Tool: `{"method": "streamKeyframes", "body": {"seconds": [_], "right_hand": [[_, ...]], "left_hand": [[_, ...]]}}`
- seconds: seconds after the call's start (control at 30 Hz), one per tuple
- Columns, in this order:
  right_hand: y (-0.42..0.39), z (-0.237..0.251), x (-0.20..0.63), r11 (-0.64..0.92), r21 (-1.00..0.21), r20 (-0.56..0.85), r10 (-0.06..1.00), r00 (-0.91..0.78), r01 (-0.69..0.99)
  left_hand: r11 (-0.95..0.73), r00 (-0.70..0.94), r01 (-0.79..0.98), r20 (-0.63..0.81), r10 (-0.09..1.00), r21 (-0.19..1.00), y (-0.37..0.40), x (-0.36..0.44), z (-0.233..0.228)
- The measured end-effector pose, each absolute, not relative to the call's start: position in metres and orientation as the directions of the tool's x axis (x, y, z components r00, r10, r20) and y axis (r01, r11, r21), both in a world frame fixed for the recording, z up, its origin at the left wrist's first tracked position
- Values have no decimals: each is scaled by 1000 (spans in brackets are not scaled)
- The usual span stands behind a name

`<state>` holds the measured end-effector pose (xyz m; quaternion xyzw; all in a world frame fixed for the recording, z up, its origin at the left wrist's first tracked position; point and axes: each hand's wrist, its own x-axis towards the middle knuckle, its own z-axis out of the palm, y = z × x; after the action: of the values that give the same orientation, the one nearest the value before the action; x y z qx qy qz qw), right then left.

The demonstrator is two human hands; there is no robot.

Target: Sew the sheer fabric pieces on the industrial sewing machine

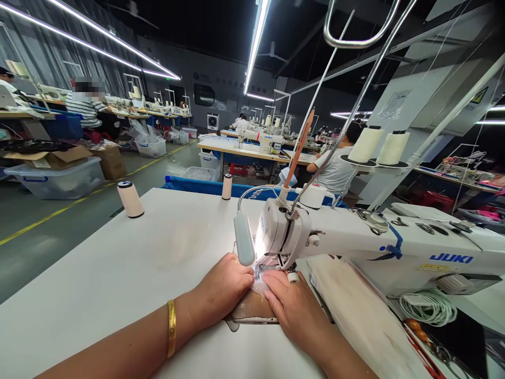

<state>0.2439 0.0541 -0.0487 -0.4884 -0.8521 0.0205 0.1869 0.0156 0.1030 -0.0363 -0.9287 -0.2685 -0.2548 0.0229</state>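
Note:
At the needle area of the white JUKI sewing machine (343,237), both of my hands meet from either side. My left hand (226,284), a gold bangle on its wrist, has its fingers curled together by the presser foot (258,271); what they pinch is hidden. Across from it, my right hand (290,300) lies with fingers stretched toward the foot and thumb apart. A small, brightly lit whitish piece (259,287) shows between the fingertips; its kind is unclear. Under the hands is a brownish, shiny machine plate (252,308). A grey lamp (244,239) hangs just above my left hand.
Two thread cones, one pale pink (131,200) and one smaller (226,187), stand on the white table (158,263). A brown pencil (300,147) rises from the machine head. At right lie coiled cord (428,307) and scissors (445,355). Co-workers sit at other machines.

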Motion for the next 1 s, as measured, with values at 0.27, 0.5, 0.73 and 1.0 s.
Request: {"method": "streamKeyframes", "body": {"seconds": [0.27,0.5,0.73,1.0], "right_hand": [[54,-51,246,548,-227,363,815,-452,805],[44,-38,240,727,-304,486,674,-555,616],[37,-37,241,698,-269,394,709,-586,663],[36,-39,251,704,-215,453,686,-569,677]], "left_hand": [[-787,682,587,407,607,190,97,14,-24],[-694,655,717,280,702,65,82,18,-10],[-747,724,582,213,656,323,75,10,-4],[-844,750,456,389,535,282,75,11,-27]]}}
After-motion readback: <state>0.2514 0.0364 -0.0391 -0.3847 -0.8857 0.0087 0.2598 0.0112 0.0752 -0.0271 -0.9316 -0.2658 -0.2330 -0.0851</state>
